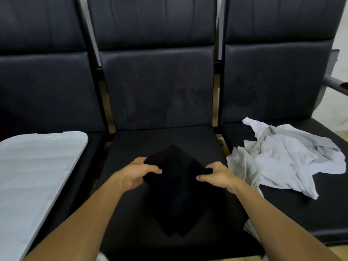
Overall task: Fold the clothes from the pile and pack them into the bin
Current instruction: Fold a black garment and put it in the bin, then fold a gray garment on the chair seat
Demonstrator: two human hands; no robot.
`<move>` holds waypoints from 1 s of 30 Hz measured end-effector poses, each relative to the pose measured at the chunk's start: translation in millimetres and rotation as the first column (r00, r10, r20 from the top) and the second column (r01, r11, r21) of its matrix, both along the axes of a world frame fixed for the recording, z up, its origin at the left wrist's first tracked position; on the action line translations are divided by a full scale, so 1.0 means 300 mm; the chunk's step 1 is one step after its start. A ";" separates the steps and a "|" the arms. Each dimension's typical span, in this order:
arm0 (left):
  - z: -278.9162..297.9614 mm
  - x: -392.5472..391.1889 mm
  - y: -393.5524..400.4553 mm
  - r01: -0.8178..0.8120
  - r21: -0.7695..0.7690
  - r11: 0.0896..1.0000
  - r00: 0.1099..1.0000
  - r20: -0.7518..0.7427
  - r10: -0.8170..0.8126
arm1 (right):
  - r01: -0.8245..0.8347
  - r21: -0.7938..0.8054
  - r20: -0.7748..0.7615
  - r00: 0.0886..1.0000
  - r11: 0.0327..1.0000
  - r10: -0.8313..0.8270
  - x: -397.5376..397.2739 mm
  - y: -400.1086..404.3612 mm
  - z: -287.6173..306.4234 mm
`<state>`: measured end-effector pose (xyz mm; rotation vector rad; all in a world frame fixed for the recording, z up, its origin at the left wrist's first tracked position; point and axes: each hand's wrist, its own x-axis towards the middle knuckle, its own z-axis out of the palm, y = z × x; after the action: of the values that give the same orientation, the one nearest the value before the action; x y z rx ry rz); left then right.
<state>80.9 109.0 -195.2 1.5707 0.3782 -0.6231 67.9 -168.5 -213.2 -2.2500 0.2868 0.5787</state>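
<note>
Row of three dark padded seats [162,140], seen from above and in front. Black garment [175,187] lies on the middle seat, near edge, folded into a rough compact shape with one corner pointing far and another pointing near; its folds are hard to read against the dark seat. Left hand [135,174] grips the garment's left edge, thumb on top and curled over the cloth, fingers tucked under it. Right hand [216,176] grips the right edge, fingers curled around a bunched bit of cloth at the top, thumb stretched along the near side. Both forearms come in from the near edge, bare. Pile [286,162] of pale clothes sits on the right seat, unfolded and crumpled: white and light grey cloth mixed, spread wide, one grey flap hanging over the seat's left edge close to the right forearm. The pile lies just beside the black garment but apart from it. Bin [33,166] on the left seat, white plastic, only its ribbed pale surface and rounded far corner in view; cannot tell what is inside. It stands well apart from the garment, to the left of the left forearm. Metal armrest [337,85] at far right. Pale floor [301,251] shows along the near right.
</note>
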 end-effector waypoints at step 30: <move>-0.111 -1.969 1.204 -0.968 -0.201 0.149 0.145 0.032 0.989 | -0.769 0.329 0.209 0.625 0.548 0.752 -1.091 1.618 0.165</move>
<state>-509.8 470.1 -228.6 0.8638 1.1146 0.5668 -259.5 316.9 -163.9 -1.8916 -0.8439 0.9317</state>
